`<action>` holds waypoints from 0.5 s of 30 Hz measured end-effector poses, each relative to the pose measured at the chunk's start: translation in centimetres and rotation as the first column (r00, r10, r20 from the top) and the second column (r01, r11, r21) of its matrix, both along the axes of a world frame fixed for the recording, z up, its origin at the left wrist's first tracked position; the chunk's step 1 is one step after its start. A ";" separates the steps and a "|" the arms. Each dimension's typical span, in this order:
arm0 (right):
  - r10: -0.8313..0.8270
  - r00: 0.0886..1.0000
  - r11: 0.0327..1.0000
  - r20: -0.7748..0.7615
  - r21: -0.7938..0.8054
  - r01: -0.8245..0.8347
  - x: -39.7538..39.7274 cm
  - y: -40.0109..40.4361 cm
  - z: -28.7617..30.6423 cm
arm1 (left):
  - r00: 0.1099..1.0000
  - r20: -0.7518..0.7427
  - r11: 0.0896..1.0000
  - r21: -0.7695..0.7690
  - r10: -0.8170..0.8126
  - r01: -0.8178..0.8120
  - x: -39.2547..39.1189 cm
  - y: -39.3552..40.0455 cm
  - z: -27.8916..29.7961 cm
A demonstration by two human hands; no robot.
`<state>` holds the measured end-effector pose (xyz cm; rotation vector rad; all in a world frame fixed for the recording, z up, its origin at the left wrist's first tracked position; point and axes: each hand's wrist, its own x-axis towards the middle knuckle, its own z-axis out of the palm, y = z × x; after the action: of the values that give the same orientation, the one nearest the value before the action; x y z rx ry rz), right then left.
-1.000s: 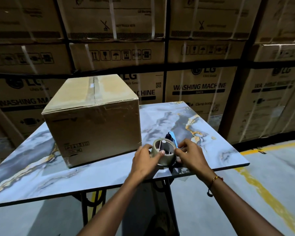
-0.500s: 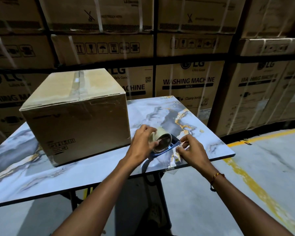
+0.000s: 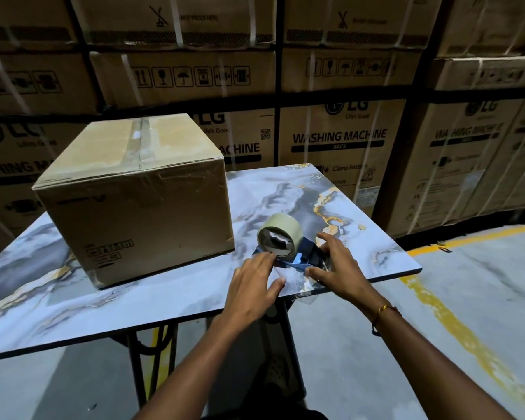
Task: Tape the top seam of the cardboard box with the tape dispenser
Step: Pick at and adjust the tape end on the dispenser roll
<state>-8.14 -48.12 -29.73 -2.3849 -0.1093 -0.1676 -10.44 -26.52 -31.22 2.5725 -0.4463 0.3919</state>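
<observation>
Tape dispenser (image 3: pixel 300 257): a blue frame laid on its side near the front right corner of the marble-patterned table (image 3: pixel 164 298), just beside the box and not touching it.
Tape roll (image 3: pixel 280 238): mounted on the dispenser, pale and translucent, its open core turned toward the camera.
Handling, dispenser: judged light and rigid; the frame is stiff plastic, and a toothed cutting edge is probably carried at the front, though it cannot be made out here. The handle end, under the right hand, is the part best gripped.
Handling, tape: thin, sticky and easily folded onto itself; the free end is best pinched flat and kept taut.
Cardboard box (image 3: pixel 140 195): closed and upright on the left half of the table, well within reach. It is judged stiff at the edges, softer over the flaps. A glossy strip already appears to run along the top seam (image 3: pixel 141 144).
Left hand (image 3: pixel 252 286): palm down, fingers loosely spread, the index fingertip laid at the near rim of the roll. Whether a tape end is pinched cannot be told.
Right hand (image 3: pixel 335 262): curved over the handle end of the dispenser, thumb low at the near side, fingers draped across the top; a loose hold, not a full clasp.
Arms: both are stretched forward from the lower frame, converging on the dispenser.
Step judged: the dispenser is being readied; the box is not yet touched.
</observation>
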 end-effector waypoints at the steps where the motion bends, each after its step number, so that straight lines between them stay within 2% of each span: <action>1: -0.008 0.999 1.000 0.035 0.001 0.008 -0.5 0.3 -0.2 | 1.000 -0.004 1.000 -0.011 -0.007 0.006 0.1 0.0 0.1; 5: 0.028 0.992 0.999 0.120 0.043 -0.033 -2.2 1.7 -1.0 | 0.999 -0.026 1.000 -0.016 -0.022 0.021 0.9 0.3 0.9; 8: 0.095 0.979 0.995 0.178 -0.008 -0.095 -2.8 2.4 -1.4 | 0.993 -0.101 0.998 0.008 -0.055 0.057 1.6 0.6 1.6; 12: 0.136 0.946 0.982 0.294 -0.165 -0.090 -2.9 2.4 -1.6 | 0.956 -0.265 0.978 -0.197 -0.123 0.072 2.8 1.8 1.7; 15: 0.156 0.908 0.964 0.389 -0.259 -0.055 -2.9 2.5 -1.4 | 0.949 -0.275 0.941 -0.335 -0.153 0.055 3.4 2.0 2.4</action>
<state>-11.00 -45.63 -31.16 -2.5438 -0.4818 -0.6329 -7.05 -24.57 -28.80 2.2250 -0.3723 0.0293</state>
